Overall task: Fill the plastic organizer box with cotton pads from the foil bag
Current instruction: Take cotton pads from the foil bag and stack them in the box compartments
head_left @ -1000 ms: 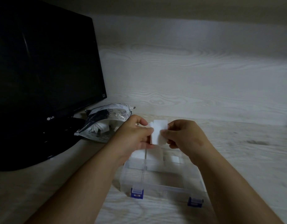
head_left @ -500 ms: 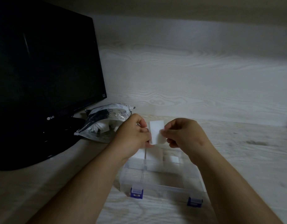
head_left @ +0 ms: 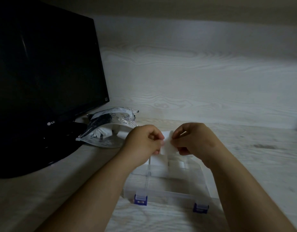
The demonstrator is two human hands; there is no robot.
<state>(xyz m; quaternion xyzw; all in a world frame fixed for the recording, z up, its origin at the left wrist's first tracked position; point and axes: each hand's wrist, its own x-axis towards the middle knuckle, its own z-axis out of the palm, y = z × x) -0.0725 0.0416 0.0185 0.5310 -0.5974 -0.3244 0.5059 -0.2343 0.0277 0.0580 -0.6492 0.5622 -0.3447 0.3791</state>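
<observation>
A thin, white, rectangular cotton pad [head_left: 167,145] hangs over the far cells of the clear organizer box [head_left: 169,195]. The left hand [head_left: 142,141] and right hand [head_left: 194,139] pinch it with curled fingers. The foil bag [head_left: 109,129] lies at ten o'clock from the box.

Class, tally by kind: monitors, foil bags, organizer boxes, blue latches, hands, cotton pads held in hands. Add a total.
Black flat-screen monitor: 1
Silver foil bag: 1
Clear plastic organizer box: 1
Blue plastic latches: 2
Left hand, right hand: 2
White cotton pad, pinched: 1
Total: 8
</observation>
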